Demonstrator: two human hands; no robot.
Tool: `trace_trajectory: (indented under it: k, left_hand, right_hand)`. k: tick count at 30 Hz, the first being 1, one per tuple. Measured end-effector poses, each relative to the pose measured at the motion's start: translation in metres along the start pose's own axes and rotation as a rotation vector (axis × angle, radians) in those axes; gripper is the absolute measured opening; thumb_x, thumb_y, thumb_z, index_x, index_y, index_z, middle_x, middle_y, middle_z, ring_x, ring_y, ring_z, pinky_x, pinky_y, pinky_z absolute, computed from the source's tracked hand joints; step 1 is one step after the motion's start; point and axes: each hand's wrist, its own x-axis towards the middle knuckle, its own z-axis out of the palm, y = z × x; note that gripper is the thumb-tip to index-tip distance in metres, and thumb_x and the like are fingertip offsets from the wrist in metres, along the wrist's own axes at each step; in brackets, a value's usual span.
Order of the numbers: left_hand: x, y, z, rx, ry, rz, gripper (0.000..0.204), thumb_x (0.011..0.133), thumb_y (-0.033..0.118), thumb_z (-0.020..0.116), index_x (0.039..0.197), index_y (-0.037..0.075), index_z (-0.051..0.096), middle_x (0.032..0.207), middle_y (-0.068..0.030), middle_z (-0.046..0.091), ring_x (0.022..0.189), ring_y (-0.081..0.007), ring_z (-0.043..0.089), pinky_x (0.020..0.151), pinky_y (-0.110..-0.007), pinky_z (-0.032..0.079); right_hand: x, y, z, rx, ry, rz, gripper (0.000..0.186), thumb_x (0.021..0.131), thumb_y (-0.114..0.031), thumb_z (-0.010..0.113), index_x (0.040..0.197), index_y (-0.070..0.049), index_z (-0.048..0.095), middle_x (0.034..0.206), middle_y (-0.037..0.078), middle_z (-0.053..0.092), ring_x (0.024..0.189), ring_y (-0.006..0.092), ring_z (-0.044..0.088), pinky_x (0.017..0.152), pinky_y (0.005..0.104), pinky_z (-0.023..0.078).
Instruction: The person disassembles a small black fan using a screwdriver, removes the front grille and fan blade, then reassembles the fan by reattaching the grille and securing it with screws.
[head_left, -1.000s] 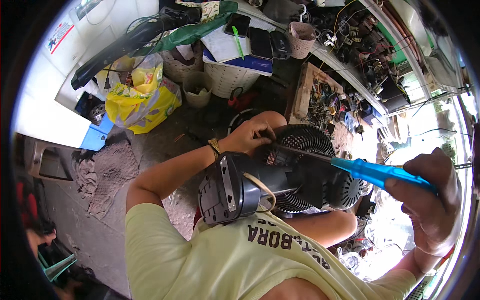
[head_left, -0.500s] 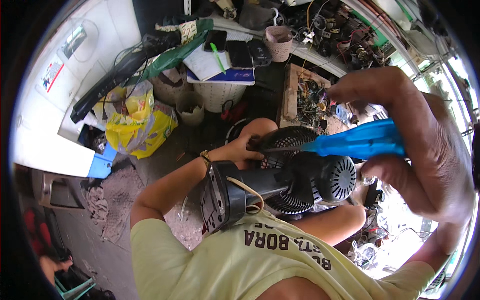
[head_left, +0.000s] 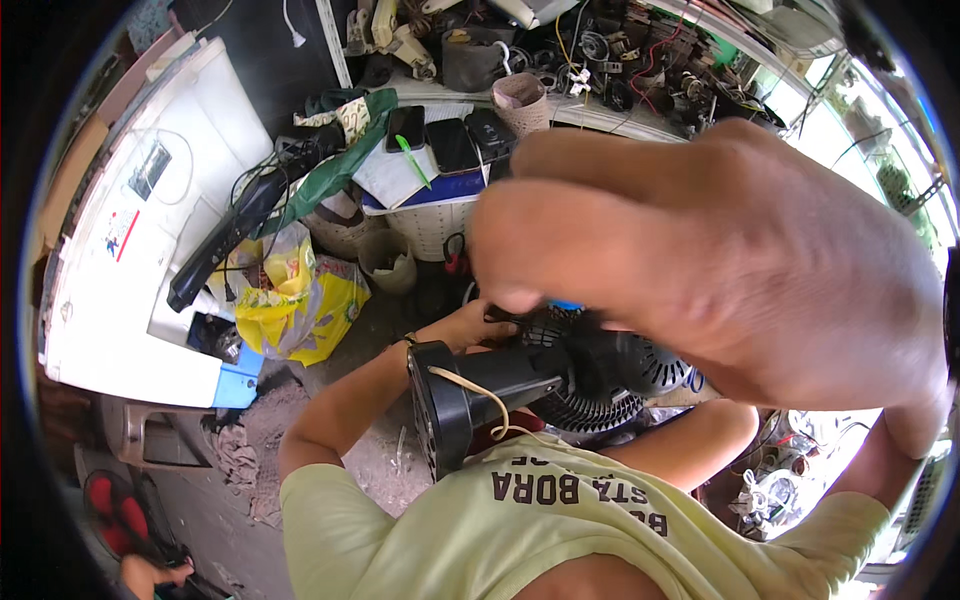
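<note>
A black electric fan [head_left: 510,378] lies across my lap, its base tilted toward my chest and a pale cord looped over its neck. My left hand [head_left: 478,325] has its fingers closed on the rim of the fan's round grille, on the far left side. Large and close to the camera, my right hand [head_left: 640,240] is wrapped round a screwdriver [head_left: 565,304]. Only a sliver of its blue handle shows beneath the fingers; the shaft and tip are hidden. That hand covers part of the grille and the motor housing [head_left: 648,360].
Beyond my left hand stand a yellow plastic bag [head_left: 305,310] and an open bin [head_left: 388,262]. Phones [head_left: 452,146] and a green pen [head_left: 412,160] lie on papers. Loose parts crowd the back shelf [head_left: 640,60]. A grey cloth [head_left: 255,430] lies on the floor at left.
My right hand has moved left with the screwdriver, over the grille, and now hides most of the blue handle. My left hand keeps its hold on the grille rim. The whole view has shifted slightly.
</note>
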Motion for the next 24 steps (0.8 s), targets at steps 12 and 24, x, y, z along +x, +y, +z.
trace_trajectory:
  k: [12, 24]
  left_hand:
    - [-0.007, 0.009, -0.005, -0.207, 0.001, -0.11, 0.045, 0.087, 0.013, 0.069, 0.126, 0.002, 0.05, 0.091, 0.0034, 0.054, 0.066, -0.0033, 0.042, 0.056, -0.016, 0.034]
    - [-0.024, 0.045, 0.021, -0.306, -0.057, -0.096, 0.045, 0.089, 0.014, 0.066, 0.129, 0.005, 0.049, 0.092, 0.0041, 0.054, 0.069, -0.0032, 0.045, 0.057, -0.017, 0.036]
  right_hand:
    - [-0.009, 0.007, 0.005, -0.115, 0.05, 0.059, 0.034, 0.08, -0.003, 0.061, 0.109, -0.007, 0.045, 0.088, 0.013, 0.062, 0.07, 0.027, 0.065, 0.057, 0.0355, 0.052]
    - [-0.014, 0.02, 0.007, 0.032, 0.128, -0.044, 0.035, 0.08, -0.004, 0.061, 0.11, -0.007, 0.045, 0.089, 0.013, 0.06, 0.073, 0.0283, 0.063, 0.061, 0.0364, 0.05]
